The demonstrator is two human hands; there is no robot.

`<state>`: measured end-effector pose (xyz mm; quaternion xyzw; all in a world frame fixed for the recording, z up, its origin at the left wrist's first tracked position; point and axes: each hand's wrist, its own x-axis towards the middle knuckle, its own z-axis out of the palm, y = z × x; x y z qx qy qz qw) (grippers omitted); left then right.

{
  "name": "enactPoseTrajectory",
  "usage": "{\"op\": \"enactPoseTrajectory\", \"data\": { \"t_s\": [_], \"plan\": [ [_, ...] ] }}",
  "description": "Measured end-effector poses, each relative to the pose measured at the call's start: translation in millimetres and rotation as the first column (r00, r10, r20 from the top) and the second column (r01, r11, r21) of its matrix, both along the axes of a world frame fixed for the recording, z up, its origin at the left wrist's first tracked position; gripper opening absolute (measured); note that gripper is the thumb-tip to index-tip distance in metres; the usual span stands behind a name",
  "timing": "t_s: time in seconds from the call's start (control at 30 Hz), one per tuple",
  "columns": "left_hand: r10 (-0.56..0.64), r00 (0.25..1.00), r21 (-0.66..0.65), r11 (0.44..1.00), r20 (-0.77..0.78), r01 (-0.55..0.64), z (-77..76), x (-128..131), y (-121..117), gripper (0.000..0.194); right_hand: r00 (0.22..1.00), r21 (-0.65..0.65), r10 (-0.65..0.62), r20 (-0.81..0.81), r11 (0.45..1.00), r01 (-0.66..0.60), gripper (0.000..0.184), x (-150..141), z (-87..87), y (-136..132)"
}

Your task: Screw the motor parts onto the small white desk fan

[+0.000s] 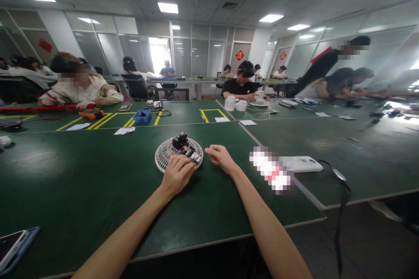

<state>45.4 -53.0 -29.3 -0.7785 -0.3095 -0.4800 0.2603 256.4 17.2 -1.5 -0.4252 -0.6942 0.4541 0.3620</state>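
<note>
A small fan assembly (161,153) with a round white grille lies flat on the green table. Black and metal motor parts and a small white piece stand exposed on top of it. My left hand (176,175) rests on its near edge, fingers curled over the rim beside the white piece. Just off the right side of the grille is my right hand (221,159), with its thumb and fingers closed together. Whatever may be between those fingertips is too small to tell.
A white power bank (303,164) with a black cable lies to the right, beside a blurred-out bright object (271,171). A phone (15,246) is at the near left. Farther off are a blue bin (142,116), an orange meter (91,114) and people seated across the table.
</note>
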Motion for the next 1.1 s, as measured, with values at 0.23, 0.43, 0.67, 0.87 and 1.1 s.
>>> {"op": "enactPoseTrajectory", "data": {
  "t_s": [0.23,0.43,0.67,0.87,1.1],
  "plan": [
    [0.024,0.999,-0.061,0.998,0.046,-0.021,-2.1,-4,3,0.007,0.8,0.33,-0.586,0.13,0.787,0.522,0.024,10,-1.8,3],
    [0.024,0.997,-0.089,0.996,0.069,-0.017,-2.4,-4,5,0.008,0.651,0.411,-0.682,0.332,0.726,0.551,0.032,12,-2.5,-3],
    [0.023,0.996,-0.113,0.994,0.082,-0.013,0.4,-4,2,0.008,0.649,0.326,-0.647,0.4,0.762,0.559,0.047,15,-5.4,-2],
    [0.019,0.996,-0.133,0.991,0.087,-0.007,0.8,-5,1,0.008,0.77,0.204,-0.61,0.185,0.79,0.578,0.048,16,-5.7,4],
    [0.03,0.993,-0.117,0.993,0.112,-0.016,0.1,-6,3,0.007,0.8,-0.074,-0.518,-0.304,0.85,0.522,0.064,-5,-5.5,8]
  ]
}}
